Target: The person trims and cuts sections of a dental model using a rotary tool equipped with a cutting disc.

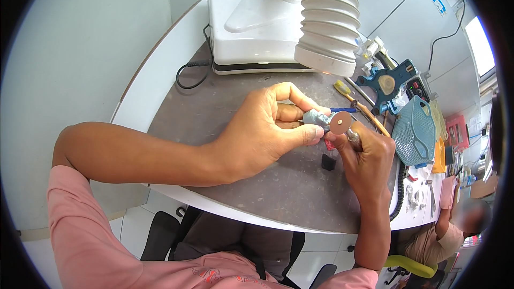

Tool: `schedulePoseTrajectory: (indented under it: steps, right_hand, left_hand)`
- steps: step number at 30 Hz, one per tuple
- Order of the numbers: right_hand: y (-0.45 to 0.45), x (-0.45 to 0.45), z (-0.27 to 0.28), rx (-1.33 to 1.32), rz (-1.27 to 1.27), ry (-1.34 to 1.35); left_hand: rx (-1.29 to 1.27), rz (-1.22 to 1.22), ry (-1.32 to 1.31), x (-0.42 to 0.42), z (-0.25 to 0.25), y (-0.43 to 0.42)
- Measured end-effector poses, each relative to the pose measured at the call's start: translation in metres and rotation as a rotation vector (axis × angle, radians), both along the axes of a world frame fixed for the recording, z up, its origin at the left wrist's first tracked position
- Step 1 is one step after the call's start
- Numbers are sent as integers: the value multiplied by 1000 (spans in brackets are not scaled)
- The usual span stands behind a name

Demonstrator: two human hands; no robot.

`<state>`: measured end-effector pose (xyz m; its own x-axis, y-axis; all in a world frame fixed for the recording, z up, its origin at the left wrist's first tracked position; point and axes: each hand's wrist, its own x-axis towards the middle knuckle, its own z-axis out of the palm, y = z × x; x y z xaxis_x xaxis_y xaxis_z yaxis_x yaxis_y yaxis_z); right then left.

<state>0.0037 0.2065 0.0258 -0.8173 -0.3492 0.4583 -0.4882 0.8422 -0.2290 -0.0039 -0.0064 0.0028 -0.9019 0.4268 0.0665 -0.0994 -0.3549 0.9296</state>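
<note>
Between the thumb and fingers of my left hand (pixel 257 126) is a small grey-blue piece that looks like a dental cast (pixel 315 119). My right hand (pixel 368 156) is wrapped round a metal rotary handpiece (pixel 354 138), gripped like a pen. At its tip sits a round brown cutting disc (pixel 339 123), right beside the cast; whether they touch I cannot tell. My two hands meet at the thumbs above the grey worktop (pixel 257 203). Below them lie a small black block (pixel 328 162) and a partly hidden red piece (pixel 330 145).
A white box unit (pixel 251 27) stands at the back, with a ribbed hose (pixel 329 21) arching down over the worktop. To the right are a toothbrush (pixel 342 88), a blue articulator-like device (pixel 386 83), a blue basket (pixel 413 131) and a coiled black cord (pixel 399 192). Another person (pixel 436 235) sits at far right.
</note>
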Motion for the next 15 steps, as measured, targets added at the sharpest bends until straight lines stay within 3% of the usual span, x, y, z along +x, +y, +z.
schedulePoseTrajectory:
  steps: [15]
  right_hand:
    - [-1,-1,-1,0,13,8]
  left_hand:
    - [-14,-8,6,0,1,-1]
